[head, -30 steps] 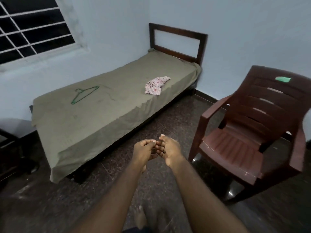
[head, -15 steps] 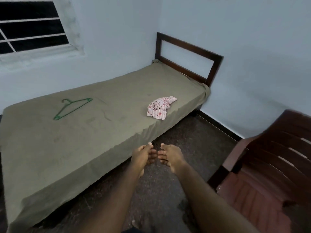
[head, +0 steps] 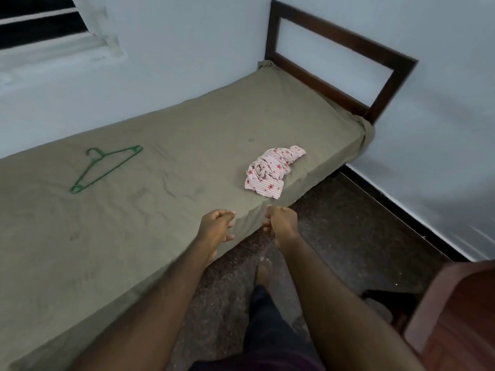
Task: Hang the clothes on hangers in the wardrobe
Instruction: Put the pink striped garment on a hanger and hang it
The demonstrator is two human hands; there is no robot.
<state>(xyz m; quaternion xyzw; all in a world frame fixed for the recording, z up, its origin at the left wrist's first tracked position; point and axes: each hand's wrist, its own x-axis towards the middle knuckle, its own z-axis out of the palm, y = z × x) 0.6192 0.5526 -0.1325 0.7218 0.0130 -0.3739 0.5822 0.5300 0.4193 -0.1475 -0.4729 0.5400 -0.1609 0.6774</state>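
While it lies crumpled on the olive bed sheet (head: pixel 160 210), close to the bed's floor-side edge, the pink floral garment (head: pixel 270 171) sits at about twelve to one o'clock from both hands, touching neither. At nine o'clock from it, well apart on the same sheet, a green hanger (head: pixel 104 168) lies flat. The left hand (head: pixel 217 226) and right hand (head: pixel 281 223) hover side by side at the bed's edge, fingers curled inward, each holding nothing. A dark wooden headboard (head: pixel 340 57) stands at one o'clock from the garment, and a brown chair (head: pixel 460 311) shows at five o'clock.
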